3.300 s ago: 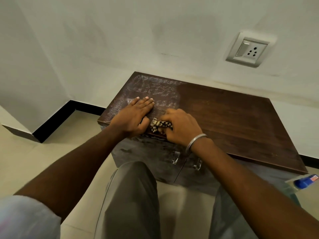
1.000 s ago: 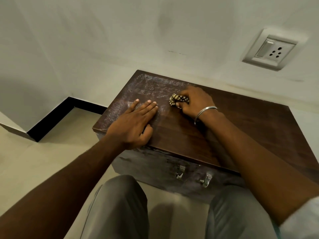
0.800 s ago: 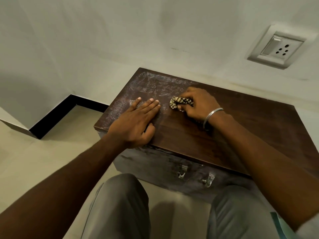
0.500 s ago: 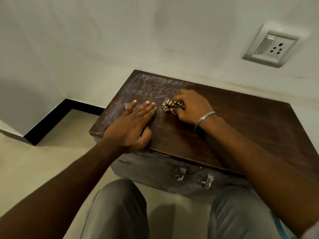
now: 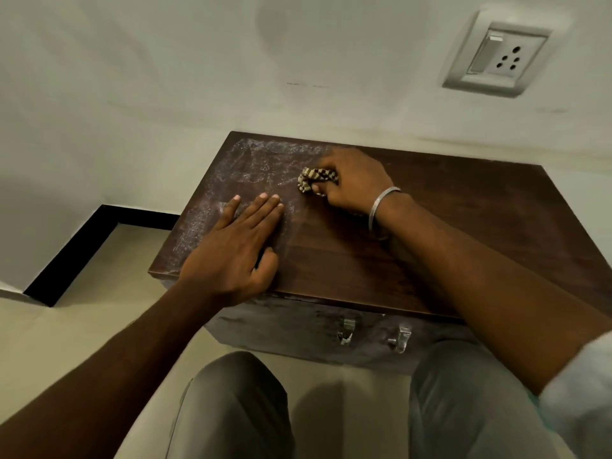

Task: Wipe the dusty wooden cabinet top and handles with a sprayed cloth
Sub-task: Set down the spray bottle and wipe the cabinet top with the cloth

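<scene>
The small bunched-up cloth with brown and cream checks (image 5: 316, 180) lies on the dark brown wooden cabinet top (image 5: 447, 226), toward the far left part of it. The right hand (image 5: 351, 185) holds it, with the fingers curled round the cloth and pressing it down on the wood. A thin silver bangle (image 5: 381, 210) sits on that wrist. The left hand (image 5: 238, 250) lies flat on the near left part of the top, with its fingers straight and close together and the thumb tucked in beside them. The wood around the left hand and the cloth looks grey and dusty, and the wood to the right looks darker. Two small shiny metal handles (image 5: 346, 331) stick out from the cabinet front, near the knees in grey trousers (image 5: 231, 409). A white wall socket with a switch (image 5: 496, 58) is on the pale wall at the far right.
</scene>
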